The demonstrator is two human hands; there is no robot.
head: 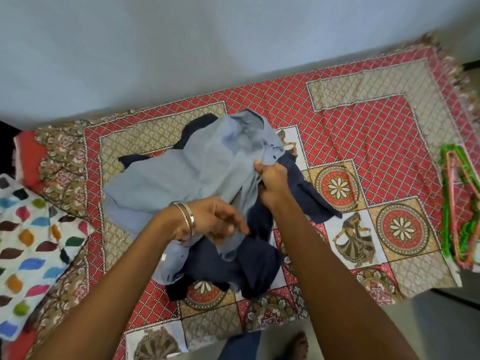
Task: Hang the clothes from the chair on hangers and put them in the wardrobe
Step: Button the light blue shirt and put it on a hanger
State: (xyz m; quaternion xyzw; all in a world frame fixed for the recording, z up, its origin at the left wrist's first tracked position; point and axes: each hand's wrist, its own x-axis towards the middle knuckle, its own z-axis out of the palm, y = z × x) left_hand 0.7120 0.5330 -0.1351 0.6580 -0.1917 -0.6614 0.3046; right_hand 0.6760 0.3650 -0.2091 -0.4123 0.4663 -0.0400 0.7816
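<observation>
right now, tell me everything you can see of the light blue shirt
The light blue shirt looks like thin woven cloth with a collar and small dark buttons. It lies crumpled on a dark navy garment spread on the patterned bedspread. The right hand grips its front edge below the collar; the left hand, with bangles at the wrist, holds a lower fold. No hanger is in it yet.

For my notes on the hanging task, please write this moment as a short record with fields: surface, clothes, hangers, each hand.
surface: bed with patterned red bedspread
clothes: light blue shirt lying over a dark navy garment, both on the bedspread
hangers: green and pink hangers lying at the right edge of the bed, not yet used
left hand: wears bangles, fingers curled at the shirt's fabric
right hand: grips the shirt near its button edge
other: colourful pillow at the left
</observation>
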